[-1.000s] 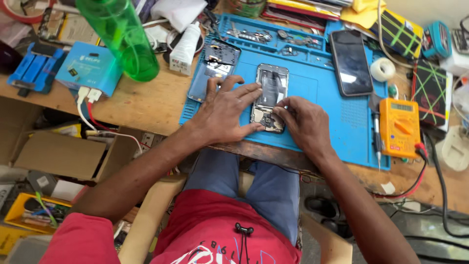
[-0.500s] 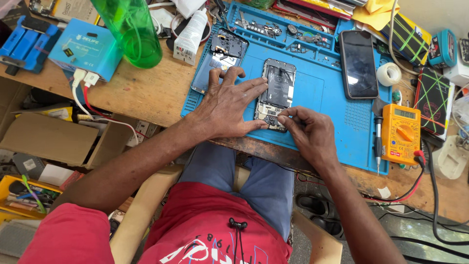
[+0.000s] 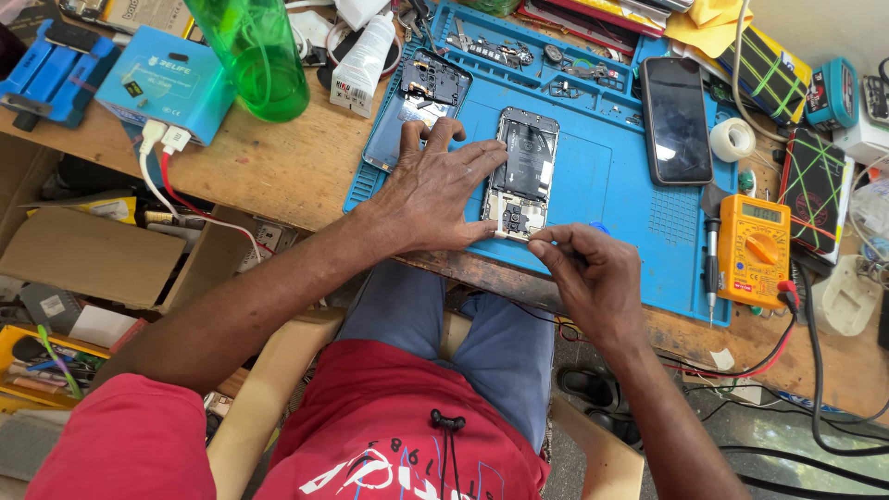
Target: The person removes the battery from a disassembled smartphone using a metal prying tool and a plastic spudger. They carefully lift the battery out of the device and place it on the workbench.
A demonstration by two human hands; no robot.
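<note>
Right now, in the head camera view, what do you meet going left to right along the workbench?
Blue charger box → green bottle → left hand → opened phone → right hand → black phone → orange multimeter.

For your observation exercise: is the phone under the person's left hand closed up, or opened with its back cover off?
Opened. The phone lies on the blue mat with battery and circuit board exposed; the left hand holds it flat.
</note>
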